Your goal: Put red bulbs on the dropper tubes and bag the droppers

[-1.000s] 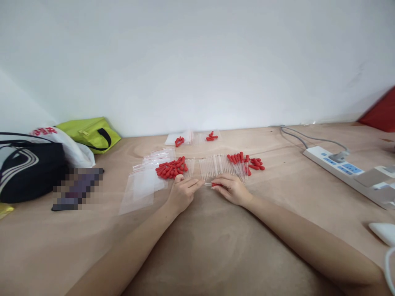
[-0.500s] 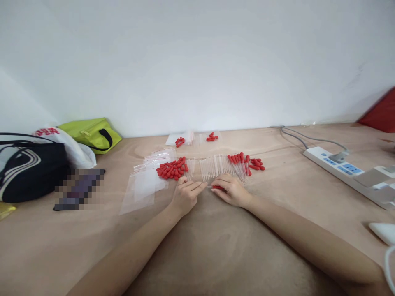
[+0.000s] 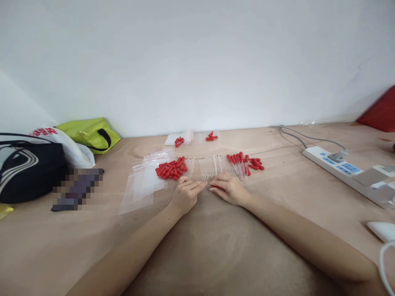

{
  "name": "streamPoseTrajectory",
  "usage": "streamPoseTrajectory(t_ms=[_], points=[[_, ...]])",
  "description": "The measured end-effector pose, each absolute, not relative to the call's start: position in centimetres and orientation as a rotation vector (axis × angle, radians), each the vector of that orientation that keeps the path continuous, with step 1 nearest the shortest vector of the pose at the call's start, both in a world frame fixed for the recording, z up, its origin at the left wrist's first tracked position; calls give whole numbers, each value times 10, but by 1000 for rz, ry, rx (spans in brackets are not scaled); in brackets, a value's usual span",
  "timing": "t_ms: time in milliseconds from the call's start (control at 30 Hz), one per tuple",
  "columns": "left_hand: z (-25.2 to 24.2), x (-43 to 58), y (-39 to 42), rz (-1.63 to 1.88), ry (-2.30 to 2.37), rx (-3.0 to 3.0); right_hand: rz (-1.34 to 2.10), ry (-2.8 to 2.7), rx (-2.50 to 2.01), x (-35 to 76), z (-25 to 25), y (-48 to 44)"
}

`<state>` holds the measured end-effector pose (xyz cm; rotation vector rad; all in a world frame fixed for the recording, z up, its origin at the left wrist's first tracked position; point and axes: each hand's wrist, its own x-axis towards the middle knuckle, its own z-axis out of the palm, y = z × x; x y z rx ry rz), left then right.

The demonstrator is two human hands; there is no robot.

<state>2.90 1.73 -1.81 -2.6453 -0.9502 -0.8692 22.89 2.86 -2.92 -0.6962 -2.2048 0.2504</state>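
Low over the table, my left hand (image 3: 186, 195) is closed, its fingertips pinching the end of a thin clear dropper tube (image 3: 209, 187). Facing it, my right hand (image 3: 228, 189) is closed around a red rubber bulb (image 3: 212, 187) at the tube's other end; the fingers hide most of the bulb. Just beyond both hands lies a row of clear dropper tubes (image 3: 216, 164). A heap of red bulbs (image 3: 172, 168) is beside my left hand. Droppers with red bulbs fitted (image 3: 237, 158) lie beyond my right hand, with loose red bulbs (image 3: 255, 163) to their right.
Clear zip bags (image 3: 138, 193) lie flat at left, and bags with red bulbs (image 3: 179, 142) rest by the wall. Farther left are a phone (image 3: 78, 189), a black bag (image 3: 33, 172) and a green bag (image 3: 89, 131). A power strip (image 3: 336, 162) with cables is at right.
My right hand has shifted slightly left toward my left hand, covering more of the red bulb and leaving less tube showing between them. My left hand stays nearly in place.
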Motion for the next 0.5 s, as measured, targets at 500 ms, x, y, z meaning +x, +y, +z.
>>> streamPoseTrajectory(t_ms=[500], points=[[-14, 28, 27, -749, -1437, -2474, 758, -1261, -1166, 297, 11, 83]])
